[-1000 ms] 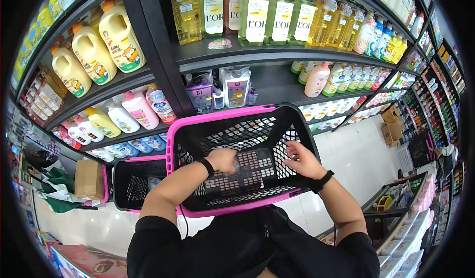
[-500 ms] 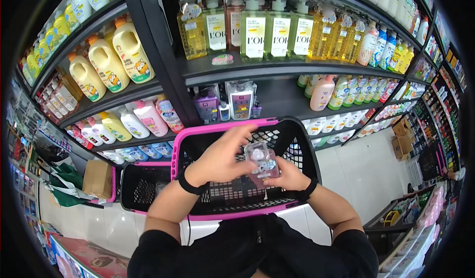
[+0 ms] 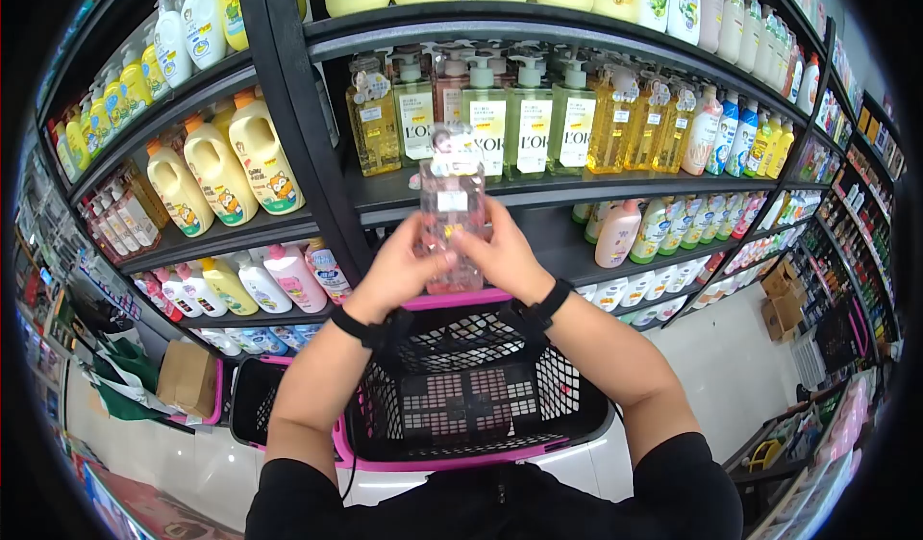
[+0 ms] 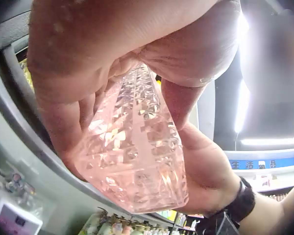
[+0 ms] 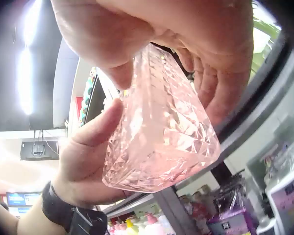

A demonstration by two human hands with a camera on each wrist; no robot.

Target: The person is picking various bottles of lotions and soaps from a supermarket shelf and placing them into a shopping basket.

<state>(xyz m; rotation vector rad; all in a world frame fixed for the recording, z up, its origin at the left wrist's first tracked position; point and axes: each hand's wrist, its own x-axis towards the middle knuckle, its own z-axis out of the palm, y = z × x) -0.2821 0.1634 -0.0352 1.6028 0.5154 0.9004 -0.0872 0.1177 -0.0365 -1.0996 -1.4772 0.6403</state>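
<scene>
The left hand (image 3: 396, 266) and right hand (image 3: 508, 259) grip a pink, clear faceted bottle (image 3: 454, 176) between them, from either side, thumbs across its front. It is held up before the shelf (image 3: 596, 186), above the far rim of a black basket (image 3: 423, 465) with pink edging. A white sticker (image 3: 452, 200) sits on its front, its print too small to read; thumbs cover the lower part, and the pump top blurs into the bottles behind.

On that shelf, green pump bottles (image 3: 531, 122) carry white labels reading "L'OR", the rest running out of sight; the held bottle overlaps one. Yellow jugs (image 3: 261, 160) show cartoon animals and illegible lettering. The left wrist view has a blue sign (image 4: 284, 164) with 生活 and 品, the character between unclear. A purple package (image 5: 230, 223) is cut off below.
</scene>
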